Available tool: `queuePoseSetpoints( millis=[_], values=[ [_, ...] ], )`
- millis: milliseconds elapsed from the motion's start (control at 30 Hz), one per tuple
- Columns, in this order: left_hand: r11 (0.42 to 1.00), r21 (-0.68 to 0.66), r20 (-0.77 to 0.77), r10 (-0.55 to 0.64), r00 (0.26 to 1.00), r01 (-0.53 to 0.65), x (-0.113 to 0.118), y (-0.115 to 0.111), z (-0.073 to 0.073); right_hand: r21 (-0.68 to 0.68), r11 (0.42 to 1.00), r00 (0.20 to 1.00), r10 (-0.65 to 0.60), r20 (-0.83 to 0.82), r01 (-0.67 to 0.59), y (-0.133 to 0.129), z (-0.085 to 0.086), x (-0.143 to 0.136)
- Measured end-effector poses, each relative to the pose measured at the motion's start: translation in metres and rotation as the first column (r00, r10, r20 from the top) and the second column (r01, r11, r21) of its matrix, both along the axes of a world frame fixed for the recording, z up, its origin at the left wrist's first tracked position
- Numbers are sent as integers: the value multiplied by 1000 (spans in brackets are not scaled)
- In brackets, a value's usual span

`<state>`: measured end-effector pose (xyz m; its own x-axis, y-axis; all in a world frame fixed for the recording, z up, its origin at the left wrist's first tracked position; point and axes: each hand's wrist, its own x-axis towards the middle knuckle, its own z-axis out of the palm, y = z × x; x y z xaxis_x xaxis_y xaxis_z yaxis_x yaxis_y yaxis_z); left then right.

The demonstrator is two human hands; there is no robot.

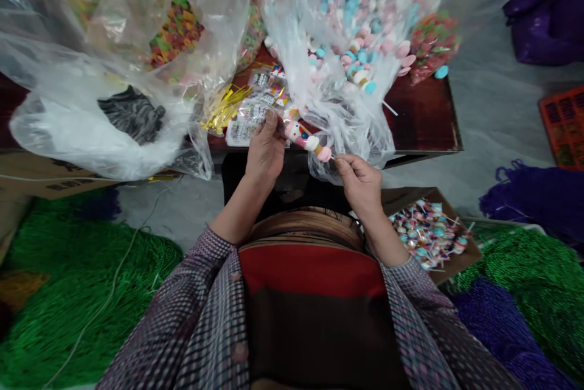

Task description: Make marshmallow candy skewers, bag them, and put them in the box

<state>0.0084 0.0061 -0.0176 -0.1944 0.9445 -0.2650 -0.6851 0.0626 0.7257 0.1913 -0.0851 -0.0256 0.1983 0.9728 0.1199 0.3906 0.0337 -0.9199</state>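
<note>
Between my two hands, at the table's front edge, a candy skewer (312, 143) of stacked pink and white pieces slants down to the right. A clear printed wrapper covers its upper left part. My left hand (267, 149) pinches the wrapper end with thumb and fingers. On the other side, my right hand (360, 180) is closed on the thin stick end by the lowest pink piece. Printed clear wrappers (244, 128) lie just beyond my left hand, beside gold twist ties (228, 104).
A big clear bag of pink, white and blue candies (356, 0) stands on the table (429, 116). Bags of colourful gummies (177, 31) are at the left. A cardboard box (465, 256) of wrapped skewers sits low right. Green netting (91, 286) covers the floor at left.
</note>
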Motion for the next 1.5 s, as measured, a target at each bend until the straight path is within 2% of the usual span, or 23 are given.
queuePoseSetpoints(
  millis=[167,300,367,533,667,800,967,1067,1200,1267,1367,1500],
  values=[
    [1000,14,-57,17,998,-16,2,1,-10,7,995,986,101,130,-102,1,2,3],
    [1000,13,-61,19,998,-18,2,1,-7,-17,992,978,130,164,-129,2,4,4],
    [1000,-4,-27,11,1000,-12,2,-1,-2,-28,995,987,102,128,-99,2,6,4],
    [996,-18,23,-91,996,91,9,-10,13,-77,995,997,57,-42,-60,3,7,0],
    [996,3,-7,-93,996,93,12,-14,12,-115,984,986,120,-117,-134,5,9,-1],
    [997,9,-45,-79,996,79,5,-11,9,-133,976,973,148,-177,-173,5,12,1],
    [985,8,-55,-170,984,171,0,-9,16,-146,975,959,128,-252,-169,4,11,1],
    [985,6,-67,-170,983,171,0,-9,18,-144,967,965,184,-188,-212,6,11,2],
    [998,11,-105,-64,992,66,-11,-1,14,-182,950,967,251,-36,-253,8,14,13],
    [1000,25,-113,-2,994,5,-20,4,12,-198,952,972,220,-85,-232,8,16,22],
    [999,22,-77,51,996,-49,-24,6,10,-177,968,955,125,-270,-176,12,20,28],
    [999,9,26,35,999,-36,-4,-4,9,-172,982,855,-18,-518,-83,24,28,10]
  ],
)
